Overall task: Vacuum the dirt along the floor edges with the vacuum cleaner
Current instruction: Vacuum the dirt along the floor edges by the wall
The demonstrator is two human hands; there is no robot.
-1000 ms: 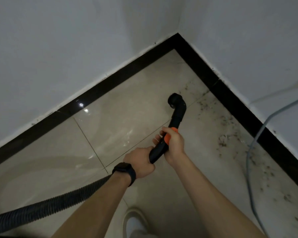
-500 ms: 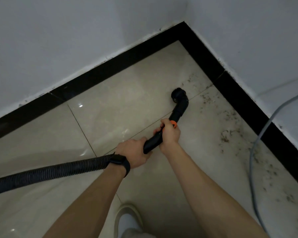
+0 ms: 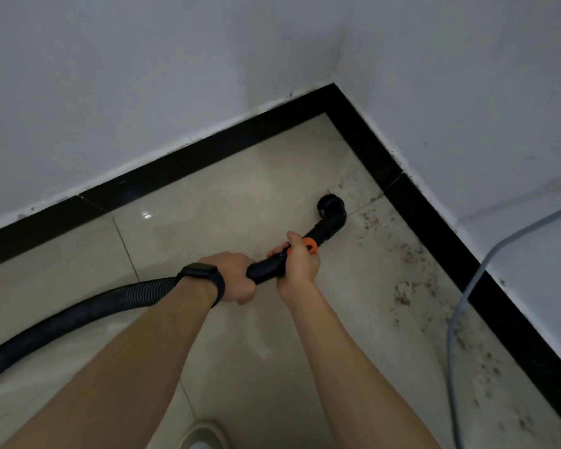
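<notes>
Both hands hold the black vacuum wand (image 3: 268, 267). My left hand (image 3: 237, 275), with a black watch on its wrist, grips the wand's rear end where the ribbed hose (image 3: 78, 315) joins. My right hand (image 3: 300, 262) grips the wand further forward, at an orange ring (image 3: 310, 245). The angled nozzle with a round brush head (image 3: 331, 210) hangs over the beige tiles close to the room's corner. Dark dirt specks (image 3: 408, 280) lie scattered along the right floor edge, to the right of the nozzle.
A black skirting board (image 3: 434, 222) runs along both white walls and meets at the corner (image 3: 332, 92). A grey cable (image 3: 457, 319) hangs down the right wall and trails over the dirty floor. The toe of a light shoe (image 3: 201, 435) shows at the bottom.
The nozzle has moved forward and right, closer to the corner and the dirt strip. The hose has swung lower to the left. Both hands keep their grip on the wand.
</notes>
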